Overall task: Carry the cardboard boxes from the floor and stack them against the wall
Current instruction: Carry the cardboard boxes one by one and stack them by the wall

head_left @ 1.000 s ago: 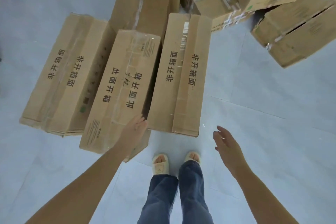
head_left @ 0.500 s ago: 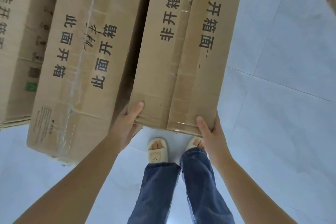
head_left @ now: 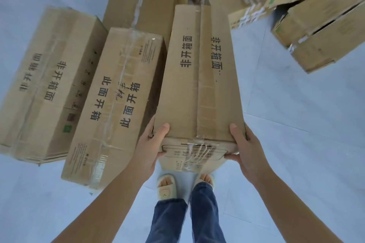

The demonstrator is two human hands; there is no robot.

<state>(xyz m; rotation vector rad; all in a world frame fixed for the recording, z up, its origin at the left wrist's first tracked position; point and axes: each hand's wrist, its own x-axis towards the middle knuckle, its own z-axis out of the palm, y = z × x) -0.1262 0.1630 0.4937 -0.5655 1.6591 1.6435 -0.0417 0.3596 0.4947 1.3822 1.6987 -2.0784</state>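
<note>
A long cardboard box (head_left: pixel 199 85) with black printed characters is tilted up at its near end. My left hand (head_left: pixel 151 144) grips its near left corner, thumb on top and fingers under the end face. My right hand (head_left: pixel 244 146) grips the near right corner the same way. The box's far end still points toward the other boxes. Two more long boxes lie on the floor to the left: a taped one (head_left: pixel 112 104) right beside it and another (head_left: pixel 45 85) further left.
A fourth box (head_left: pixel 138 4) lies behind the taped one. A jumble of boxes (head_left: pixel 316 17) is piled at the upper right. Pale grey floor tiles (head_left: pixel 296 144) spread to the right. My slippered feet (head_left: pixel 185 183) stand just under the box's near end.
My hands went from hovering near the boxes to gripping the right-hand box's near corners, and its near end has risen off the floor toward me.
</note>
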